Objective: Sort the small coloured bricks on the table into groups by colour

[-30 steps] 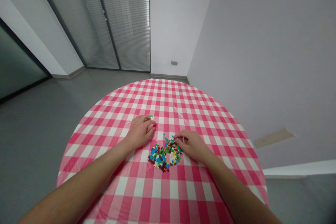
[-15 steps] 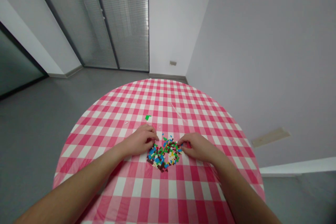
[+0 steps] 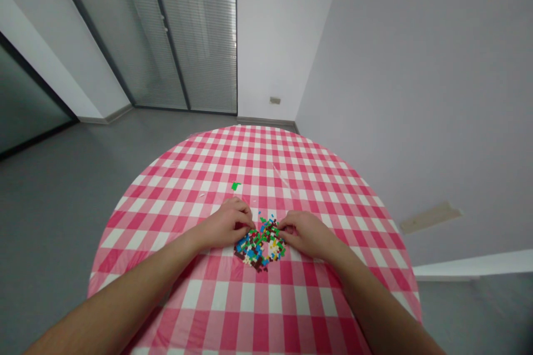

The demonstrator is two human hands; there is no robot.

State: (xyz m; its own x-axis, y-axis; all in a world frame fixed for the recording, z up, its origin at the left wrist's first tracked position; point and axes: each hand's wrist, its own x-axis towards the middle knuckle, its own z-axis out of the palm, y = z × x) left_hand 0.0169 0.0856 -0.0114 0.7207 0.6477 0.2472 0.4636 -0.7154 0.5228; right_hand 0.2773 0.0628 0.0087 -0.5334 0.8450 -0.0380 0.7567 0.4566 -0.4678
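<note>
The left hand (image 3: 232, 223) curls at the upper-left edge of a pile of small pieces (image 3: 255, 250) in the lower centre of the frame, and the right hand (image 3: 306, 234) at its right edge. Fingers and thumb stand narrow on both; whether either pinches a piece, I cannot tell. The pile mixes blue, green, brown, white, yellow and red. Above the left hand lies a green piece (image 3: 235, 186), apart from the pile. A pink-and-white checked cloth (image 3: 333, 194) covers the round surface. Glass panels (image 3: 200, 50) stand at upper left.
</note>
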